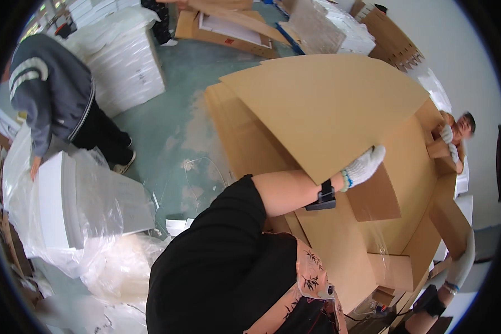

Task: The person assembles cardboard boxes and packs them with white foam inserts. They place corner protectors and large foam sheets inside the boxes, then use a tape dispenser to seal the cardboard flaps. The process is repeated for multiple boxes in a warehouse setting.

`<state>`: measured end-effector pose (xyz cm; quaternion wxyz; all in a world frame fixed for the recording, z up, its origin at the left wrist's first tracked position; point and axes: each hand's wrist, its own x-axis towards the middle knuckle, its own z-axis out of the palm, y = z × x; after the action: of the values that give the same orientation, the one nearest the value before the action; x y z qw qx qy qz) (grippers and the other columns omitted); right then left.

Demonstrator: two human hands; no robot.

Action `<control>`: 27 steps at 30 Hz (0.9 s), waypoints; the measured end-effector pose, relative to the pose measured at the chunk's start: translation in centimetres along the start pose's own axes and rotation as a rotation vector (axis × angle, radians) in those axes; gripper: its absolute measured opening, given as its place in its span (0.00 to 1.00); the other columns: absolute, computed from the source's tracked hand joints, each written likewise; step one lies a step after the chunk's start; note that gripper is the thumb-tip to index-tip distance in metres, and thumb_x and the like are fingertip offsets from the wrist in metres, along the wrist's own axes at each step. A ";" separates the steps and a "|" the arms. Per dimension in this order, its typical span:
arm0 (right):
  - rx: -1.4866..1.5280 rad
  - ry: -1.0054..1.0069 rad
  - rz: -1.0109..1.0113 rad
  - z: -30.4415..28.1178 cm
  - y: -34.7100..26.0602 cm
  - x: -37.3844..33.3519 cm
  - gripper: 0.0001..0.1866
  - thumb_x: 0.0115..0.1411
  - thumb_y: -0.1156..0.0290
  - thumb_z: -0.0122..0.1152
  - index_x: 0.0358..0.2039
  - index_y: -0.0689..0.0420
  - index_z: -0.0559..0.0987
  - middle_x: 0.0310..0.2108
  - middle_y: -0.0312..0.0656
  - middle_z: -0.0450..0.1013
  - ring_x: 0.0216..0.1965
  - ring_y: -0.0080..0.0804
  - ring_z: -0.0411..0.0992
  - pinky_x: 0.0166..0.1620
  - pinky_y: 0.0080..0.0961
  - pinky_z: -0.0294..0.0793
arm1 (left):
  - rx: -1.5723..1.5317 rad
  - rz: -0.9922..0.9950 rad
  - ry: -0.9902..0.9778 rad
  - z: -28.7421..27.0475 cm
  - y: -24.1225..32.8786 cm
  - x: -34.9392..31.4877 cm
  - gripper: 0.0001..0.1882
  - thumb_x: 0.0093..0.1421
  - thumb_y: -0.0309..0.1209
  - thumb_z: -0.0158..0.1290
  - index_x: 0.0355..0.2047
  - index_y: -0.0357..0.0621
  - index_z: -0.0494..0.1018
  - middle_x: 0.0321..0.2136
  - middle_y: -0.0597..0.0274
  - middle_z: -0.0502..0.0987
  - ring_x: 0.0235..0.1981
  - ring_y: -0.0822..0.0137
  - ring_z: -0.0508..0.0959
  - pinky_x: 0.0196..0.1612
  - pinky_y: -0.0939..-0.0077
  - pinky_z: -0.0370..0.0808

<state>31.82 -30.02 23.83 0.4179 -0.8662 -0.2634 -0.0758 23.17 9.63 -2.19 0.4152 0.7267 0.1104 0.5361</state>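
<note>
A large brown cardboard box (pixel 398 234) lies in front of me, its inside in view. My left hand (pixel 364 168), in a white knitted glove, is closed at the lower edge of a big cardboard flap (pixel 328 106) raised over the box. That forearm reaches across the box, with a black device strapped to the wrist. At the lower right, my right hand (pixel 462 260), also gloved, is closed on a smaller side flap (pixel 450 225); its fingers are partly hidden. Clear tape (pixel 380 240) shows on the cardboard inside.
Across the box, a person's gloved hands (pixel 450 142) touch its far right end. Another person (pixel 55 94) at the left bends beside white panels (pixel 94 200) in plastic film. Wrapped stacks (pixel 125 72) and an open carton (pixel 222 36) stand behind. String and scraps litter the green floor (pixel 175 145).
</note>
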 end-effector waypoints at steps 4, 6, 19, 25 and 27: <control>0.013 -0.350 0.026 15.0 -6.2 6.5 0.19 0.70 0.63 0.50 0.46 0.68 0.79 0.41 0.36 0.75 0.42 0.21 0.71 0.46 0.22 0.72 | -0.283 -0.196 0.016 1.0 -0.1 0.7 0.18 0.68 0.40 0.45 0.31 0.36 0.73 0.25 0.50 0.76 0.25 0.52 0.74 0.34 0.61 0.73; 0.167 -0.421 0.106 20.4 -5.3 7.8 0.18 0.70 0.63 0.51 0.40 0.65 0.81 0.37 0.37 0.77 0.39 0.19 0.71 0.45 0.22 0.72 | -0.282 -0.150 0.103 -0.3 1.7 1.0 0.13 0.65 0.36 0.47 0.35 0.38 0.74 0.26 0.50 0.78 0.27 0.52 0.76 0.34 0.60 0.74; 0.385 -0.854 0.400 32.1 -8.8 6.9 0.19 0.71 0.57 0.51 0.48 0.60 0.77 0.39 0.36 0.75 0.41 0.21 0.71 0.45 0.20 0.71 | 0.317 0.036 0.093 0.3 1.1 0.7 0.11 0.61 0.37 0.53 0.36 0.41 0.75 0.28 0.55 0.79 0.28 0.55 0.78 0.33 0.61 0.75; 0.482 -0.853 0.380 31.7 -7.0 7.3 0.20 0.70 0.59 0.52 0.53 0.62 0.74 0.44 0.36 0.75 0.44 0.21 0.71 0.47 0.20 0.71 | -0.238 -0.363 0.095 -1.0 4.0 1.4 0.12 0.57 0.36 0.54 0.29 0.38 0.75 0.21 0.52 0.77 0.21 0.54 0.75 0.27 0.61 0.73; 0.480 -0.840 0.425 31.1 -7.0 7.2 0.21 0.70 0.60 0.53 0.54 0.63 0.74 0.45 0.36 0.75 0.45 0.20 0.71 0.48 0.19 0.71 | -0.328 -0.425 0.048 -0.8 4.1 1.7 0.12 0.56 0.35 0.54 0.29 0.37 0.74 0.20 0.52 0.76 0.20 0.54 0.74 0.27 0.61 0.73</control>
<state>31.53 0.21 11.28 0.4691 -0.7361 -0.2368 0.4266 22.02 8.45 1.96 0.6277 0.5972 0.1821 0.4649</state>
